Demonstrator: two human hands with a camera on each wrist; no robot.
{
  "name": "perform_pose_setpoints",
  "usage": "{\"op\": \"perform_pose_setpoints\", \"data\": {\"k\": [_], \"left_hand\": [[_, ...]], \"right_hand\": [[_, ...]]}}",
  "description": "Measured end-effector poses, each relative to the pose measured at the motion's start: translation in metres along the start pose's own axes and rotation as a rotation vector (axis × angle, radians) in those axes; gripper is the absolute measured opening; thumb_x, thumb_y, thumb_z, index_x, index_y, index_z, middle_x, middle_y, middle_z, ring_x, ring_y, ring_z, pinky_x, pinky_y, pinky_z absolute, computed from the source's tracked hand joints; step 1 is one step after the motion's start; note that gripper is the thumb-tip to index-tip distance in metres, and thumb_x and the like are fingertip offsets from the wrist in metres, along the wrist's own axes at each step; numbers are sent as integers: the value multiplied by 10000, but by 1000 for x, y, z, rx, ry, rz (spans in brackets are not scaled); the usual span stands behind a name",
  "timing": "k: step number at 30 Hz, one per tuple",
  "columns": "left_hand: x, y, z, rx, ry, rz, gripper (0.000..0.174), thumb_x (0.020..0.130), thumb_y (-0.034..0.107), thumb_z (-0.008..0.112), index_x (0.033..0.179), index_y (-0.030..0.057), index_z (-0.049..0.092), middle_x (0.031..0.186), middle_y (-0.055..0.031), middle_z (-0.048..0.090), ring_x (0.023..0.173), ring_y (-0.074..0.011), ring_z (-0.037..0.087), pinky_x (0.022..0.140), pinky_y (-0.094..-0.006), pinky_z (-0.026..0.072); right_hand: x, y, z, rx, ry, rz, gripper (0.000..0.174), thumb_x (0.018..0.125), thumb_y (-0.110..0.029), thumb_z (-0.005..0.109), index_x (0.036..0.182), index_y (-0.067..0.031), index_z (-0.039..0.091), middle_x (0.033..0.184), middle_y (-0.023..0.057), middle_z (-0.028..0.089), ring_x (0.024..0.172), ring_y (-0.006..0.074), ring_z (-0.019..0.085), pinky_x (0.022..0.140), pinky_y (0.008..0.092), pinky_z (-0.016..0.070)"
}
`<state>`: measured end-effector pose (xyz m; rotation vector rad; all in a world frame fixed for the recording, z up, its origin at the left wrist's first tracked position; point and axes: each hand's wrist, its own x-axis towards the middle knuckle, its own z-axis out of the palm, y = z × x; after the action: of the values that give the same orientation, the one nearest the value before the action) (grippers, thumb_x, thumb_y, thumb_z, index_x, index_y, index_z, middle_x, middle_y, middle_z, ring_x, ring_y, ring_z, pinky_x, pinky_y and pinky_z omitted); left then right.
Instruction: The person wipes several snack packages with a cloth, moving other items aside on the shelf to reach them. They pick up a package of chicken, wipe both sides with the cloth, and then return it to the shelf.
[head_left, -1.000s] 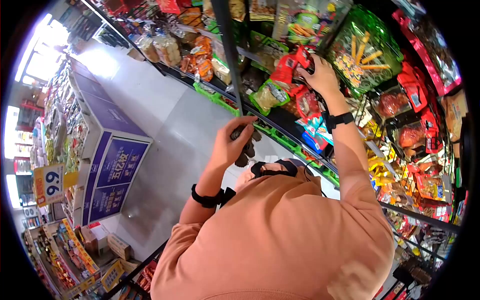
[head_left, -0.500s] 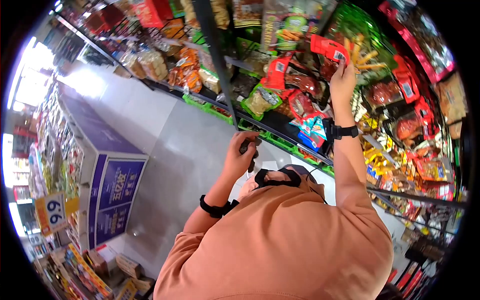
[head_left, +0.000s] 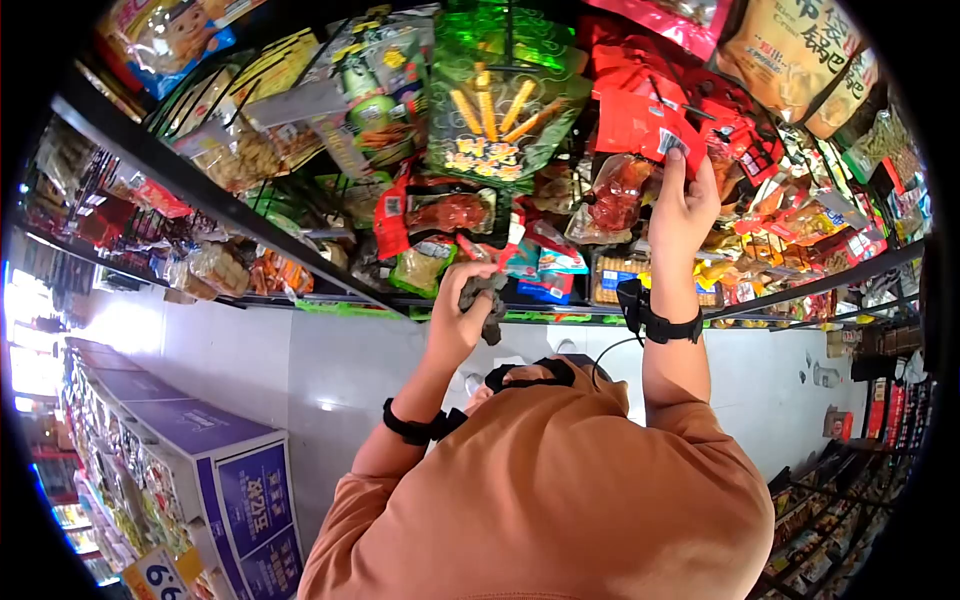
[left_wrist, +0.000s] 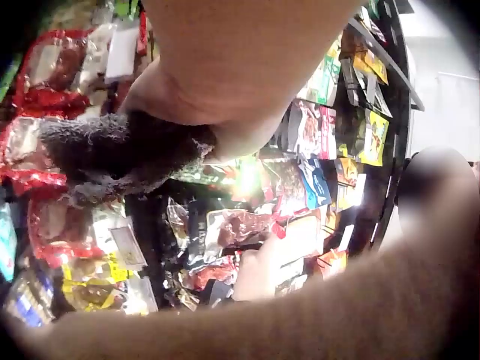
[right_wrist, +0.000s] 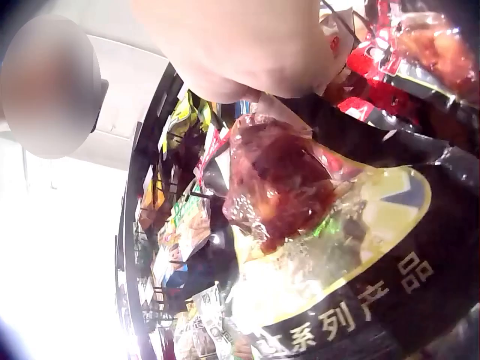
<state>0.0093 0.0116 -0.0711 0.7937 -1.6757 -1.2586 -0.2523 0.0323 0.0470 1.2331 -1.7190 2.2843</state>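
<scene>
My right hand [head_left: 685,215] pinches the red header of a vacuum-packed meat pack [head_left: 612,198], thumb beside its barcode. Glossy reddish-brown meat [right_wrist: 274,180] shows through the clear plastic below that hand in the right wrist view. My left hand [head_left: 455,318] is raised at the front of the shelf, fingers curled round a dark grey fuzzy thing [left_wrist: 124,154]; its kind cannot be told. Beyond the left hand lies another red-topped meat pack [head_left: 445,212]. A large green bag with yellow sticks pictured on it [head_left: 505,110] hangs between the two packs.
More red packs [head_left: 735,130] hang on hooks right of the right hand. A dark shelf rail [head_left: 230,215] slants past on the left. Behind, across the tiled floor [head_left: 340,375], stands a purple-sided display [head_left: 180,415]. A tan rice-cracker bag [head_left: 785,65] hangs at upper right.
The head view has turned right. My right hand has moved from the red-topped packs left of the green bag to its right side, pinching a red header. The left hand keeps its grey thing.
</scene>
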Motion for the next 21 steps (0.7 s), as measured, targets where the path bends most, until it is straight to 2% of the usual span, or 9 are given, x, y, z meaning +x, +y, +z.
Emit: {"op": "perform_pose_setpoints", "data": {"k": [3, 4, 5, 9, 11, 12, 13, 16, 21], "left_hand": [[31, 29, 28, 13, -64, 89, 352, 810, -64, 540, 1142, 43, 587, 1023, -84, 545, 956, -190, 543, 859, -288, 430], [40, 38, 36, 14, -73, 106, 350, 820, -57, 531, 1154, 36, 584, 1026, -65, 553, 947, -158, 535, 860, -267, 421], [46, 46, 43, 18, -83, 121, 350, 829, -49, 522, 1165, 29, 581, 1030, -45, 561, 938, -126, 526, 862, -247, 412], [68, 67, 67, -46, -82, -6, 346, 835, -43, 522, 1168, 32, 582, 1031, -35, 561, 886, -102, 515, 822, -239, 419], [79, 75, 75, 21, -64, 108, 353, 842, -43, 524, 1181, 38, 581, 1038, -23, 556, 852, -82, 501, 791, -225, 418], [83, 78, 78, 40, -65, 119, 382, 844, -49, 528, 1213, 38, 571, 1044, -24, 556, 872, -83, 501, 807, -223, 415], [87, 81, 81, 49, -58, 113, 382, 844, -49, 528, 1213, 38, 571, 1044, -24, 556, 872, -83, 501, 807, -223, 415], [95, 86, 94, 34, -46, 165, 461, 843, -49, 546, 1296, 32, 526, 1037, -31, 560, 914, -95, 495, 852, -228, 406], [95, 89, 105, 2, -95, 86, 462, 846, -51, 536, 1300, 33, 531, 1032, -40, 557, 941, -115, 497, 888, -243, 398]], "right_hand": [[13, -3, -11, 0, -13, -22, 150, 975, -80, 551, 1077, 13, 609, 887, -5, 644, 736, 11, 536, 612, 169, 408], [18, 1, -14, 24, -19, -32, 155, 971, -76, 556, 1075, 24, 613, 912, 4, 653, 770, 28, 548, 665, 183, 430], [23, 5, -17, 30, -23, -28, 155, 971, -76, 556, 1075, 24, 613, 912, 4, 653, 770, 28, 548, 665, 183, 430], [39, 24, -27, -24, -64, -19, 183, 963, -67, 563, 1097, 43, 622, 942, 36, 668, 813, 65, 566, 753, 227, 467], [44, 34, -31, -104, -106, -172, 189, 953, -62, 569, 1098, 43, 631, 924, 50, 676, 818, 72, 568, 754, 237, 475], [42, 35, -32, -100, -128, -78, 186, 939, -42, 577, 1095, 38, 638, 922, 65, 687, 836, 75, 578, 767, 237, 477], [41, 37, -30, -128, -138, -149, 193, 927, -22, 583, 1102, 35, 638, 926, 75, 693, 852, 75, 592, 783, 236, 481], [42, 45, -31, -136, -172, -132, 197, 914, -11, 598, 1101, 36, 638, 917, 92, 698, 855, 77, 602, 792, 240, 488], [62, 60, -17, -110, -136, -194, 194, 931, -46, 590, 1106, 28, 628, 904, 118, 707, 820, 78, 615, 739, 257, 506]]}}
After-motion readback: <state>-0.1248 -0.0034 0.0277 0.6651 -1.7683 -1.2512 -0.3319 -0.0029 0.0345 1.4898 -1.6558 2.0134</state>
